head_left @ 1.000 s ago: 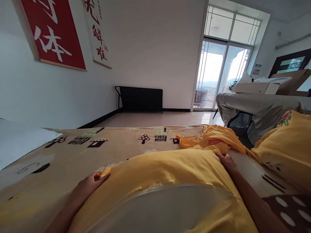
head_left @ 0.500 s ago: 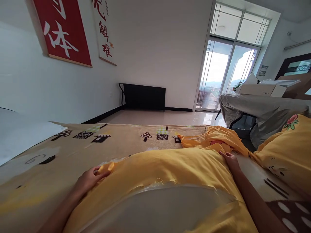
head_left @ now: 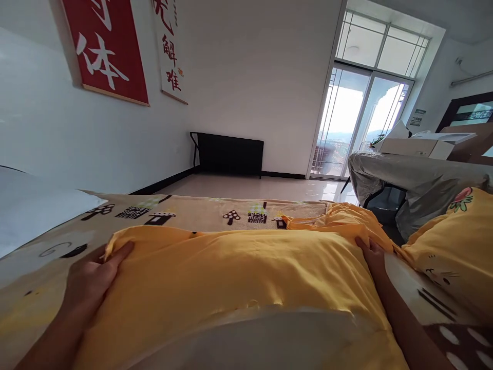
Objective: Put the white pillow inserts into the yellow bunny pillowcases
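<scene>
A yellow pillowcase [head_left: 231, 267] lies over a pale pillow [head_left: 246, 341], whose near part shows bare at the bottom of the view. At the far left corner of the case, my left hand [head_left: 92, 272] is closed on the cloth, thumb on top. The far right corner is pinched by my right hand [head_left: 372, 252]. Between the two hands the far edge runs nearly straight, with soft folds in the cloth. Just beyond my right hand lies a crumpled orange-yellow cloth [head_left: 346, 213].
A patterned blanket [head_left: 200, 213] covers the surface below. At right sits a yellow cushion [head_left: 462, 246] with a drawn face. Behind it, boxes [head_left: 414, 146] stand on a table under a grey plastic cover [head_left: 423, 172]. A black folded panel [head_left: 231, 154] leans by the far wall.
My left hand has moved left and outward with the pillowcase corner, spreading the far edge wider and flatter. My right hand stays at its corner, shifted only slightly.
</scene>
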Motion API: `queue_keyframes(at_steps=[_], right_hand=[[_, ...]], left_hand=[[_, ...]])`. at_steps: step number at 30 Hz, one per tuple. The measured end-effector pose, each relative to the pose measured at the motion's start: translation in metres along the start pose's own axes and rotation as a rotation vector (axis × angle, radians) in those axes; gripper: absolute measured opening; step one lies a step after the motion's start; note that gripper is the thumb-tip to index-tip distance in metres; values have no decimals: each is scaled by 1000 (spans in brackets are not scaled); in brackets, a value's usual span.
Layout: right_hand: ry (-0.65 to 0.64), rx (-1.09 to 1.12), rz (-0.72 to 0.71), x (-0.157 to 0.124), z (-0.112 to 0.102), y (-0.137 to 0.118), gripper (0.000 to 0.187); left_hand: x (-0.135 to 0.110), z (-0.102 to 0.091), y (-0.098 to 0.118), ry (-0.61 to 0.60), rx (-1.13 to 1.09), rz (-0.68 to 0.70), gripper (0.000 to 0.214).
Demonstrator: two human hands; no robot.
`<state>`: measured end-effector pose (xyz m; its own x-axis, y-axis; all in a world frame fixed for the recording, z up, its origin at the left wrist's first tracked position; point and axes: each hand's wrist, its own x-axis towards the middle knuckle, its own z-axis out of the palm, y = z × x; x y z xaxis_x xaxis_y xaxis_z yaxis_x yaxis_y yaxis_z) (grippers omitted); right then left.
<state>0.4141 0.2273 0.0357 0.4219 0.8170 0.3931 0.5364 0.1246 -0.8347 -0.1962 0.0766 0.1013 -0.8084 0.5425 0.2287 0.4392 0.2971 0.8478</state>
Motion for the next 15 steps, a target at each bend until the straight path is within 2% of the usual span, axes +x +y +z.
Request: queue_keyframes(at_steps=[3,6,8,11,13,15], right_hand=[[58,-108,-65,1,3,4,63],[3,-235,-107,-4,13,11,55],[-102,-315,-142,-5,19,13,44],[-297,-419,-218,8,16,11,27],[-374,-489,-251,22,10,6,24],[-399,-565,-251,33,7,5,28]], left_hand=[[-2,-4,7,105,200,182,32],[4,0,4,126,290,269,32],[12,2,4,73,353,290,34],[25,2,12,-96,508,343,43],[30,6,19,-205,640,379,50],[30,16,17,-267,740,408,55]])
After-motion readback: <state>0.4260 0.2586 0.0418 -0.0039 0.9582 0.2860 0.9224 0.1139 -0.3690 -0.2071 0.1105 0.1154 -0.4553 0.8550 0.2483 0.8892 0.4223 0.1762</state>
